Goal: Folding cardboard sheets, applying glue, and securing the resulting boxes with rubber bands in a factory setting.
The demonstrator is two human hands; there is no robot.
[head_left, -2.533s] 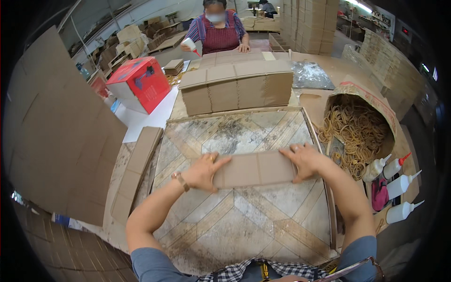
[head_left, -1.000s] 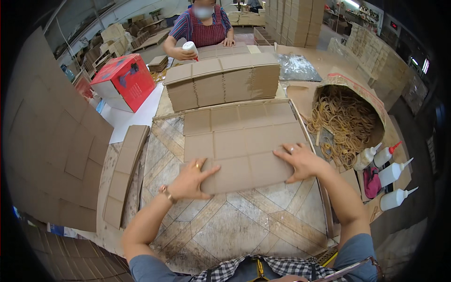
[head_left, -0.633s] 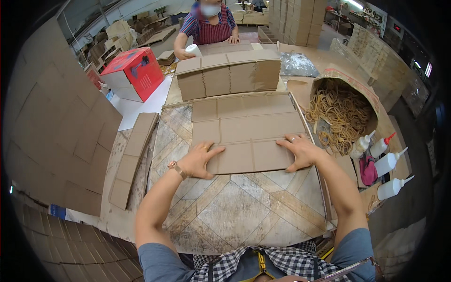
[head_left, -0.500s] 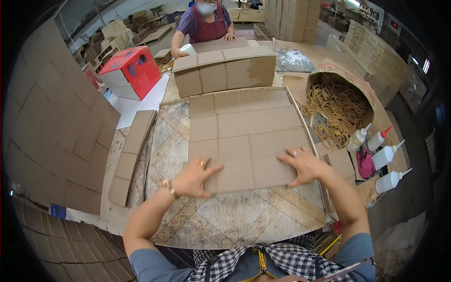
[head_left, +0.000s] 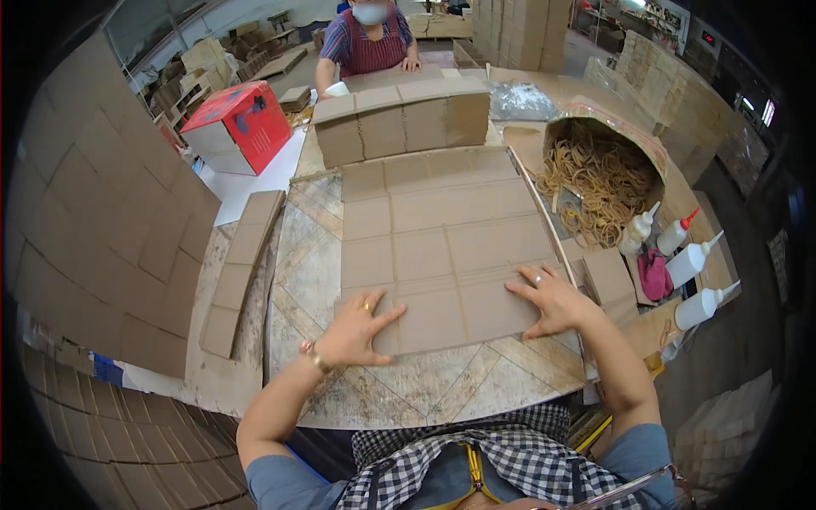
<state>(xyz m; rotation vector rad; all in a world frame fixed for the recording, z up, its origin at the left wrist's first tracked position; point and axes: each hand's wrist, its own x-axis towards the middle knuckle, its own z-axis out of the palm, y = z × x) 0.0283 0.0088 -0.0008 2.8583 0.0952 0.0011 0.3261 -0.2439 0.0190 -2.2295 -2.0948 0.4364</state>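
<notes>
A flat brown cardboard sheet point(head_left: 450, 246) with straight crease lines lies on the wood-patterned tabletop point(head_left: 399, 391) in front of me. My left hand point(head_left: 355, 333) rests on its near left edge, thumb and fingers spread. Across from it, my right hand point(head_left: 552, 302) touches the near right edge, fingers apart too. Neither hand is closed around anything. Whether the cardboard is one sheet or several overlapping pieces, I cannot tell. Beyond its far edge stands a thick stack of folded cardboard point(head_left: 404, 123).
Narrow cardboard strips point(head_left: 242, 276) lie at left, near a red and white box point(head_left: 242, 127). At right, a sack point(head_left: 642, 136) spills tan rubber bands point(head_left: 595, 183) beside squeeze bottles point(head_left: 693, 263) and a pink cloth point(head_left: 654, 274). A co-worker point(head_left: 370, 47) stands opposite.
The view has shifted slightly. A crosswise line now shows on the near part of the cardboard between my hands. Both hands stay spread at its edges; the co-worker's hand remains by a white object.
</notes>
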